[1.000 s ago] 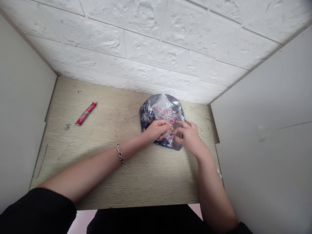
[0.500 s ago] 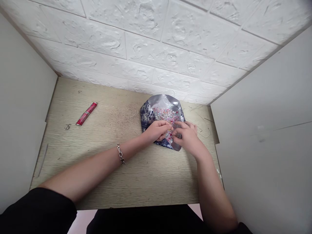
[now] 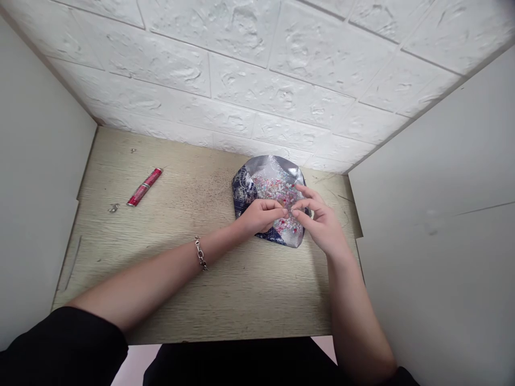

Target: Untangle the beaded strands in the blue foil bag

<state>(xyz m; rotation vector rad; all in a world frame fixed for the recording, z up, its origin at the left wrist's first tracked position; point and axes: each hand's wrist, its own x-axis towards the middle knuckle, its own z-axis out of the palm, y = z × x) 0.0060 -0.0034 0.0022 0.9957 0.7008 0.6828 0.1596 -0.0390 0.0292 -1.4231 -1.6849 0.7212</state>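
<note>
A silver-lined pouch with a dark blue patterned outside (image 3: 244,185) lies spread on the table against the wall, with many small pink, white and red beads (image 3: 277,188) in it. Over the beads, my left hand (image 3: 263,215) is closed in a pinch, thumb against the index finger. My right hand (image 3: 319,217) also pinches with thumb and index finger, its tips almost touching the left ones, while its other fingers are spread. Whatever lies between the fingertips is too small to make out. A silver chain bracelet (image 3: 200,253) circles my left wrist.
On the left of the wooden table (image 3: 241,289) lie a red tube-shaped packet (image 3: 145,186), a small metal piece (image 3: 114,207) and a thin grey strip (image 3: 72,262). A white brick-patterned wall (image 3: 233,69) stands behind; grey panels (image 3: 434,203) enclose both sides.
My right hand has lifted off the beads and turned, bringing its thumb and index finger up to the left fingertips. The left hand has hardly moved.
</note>
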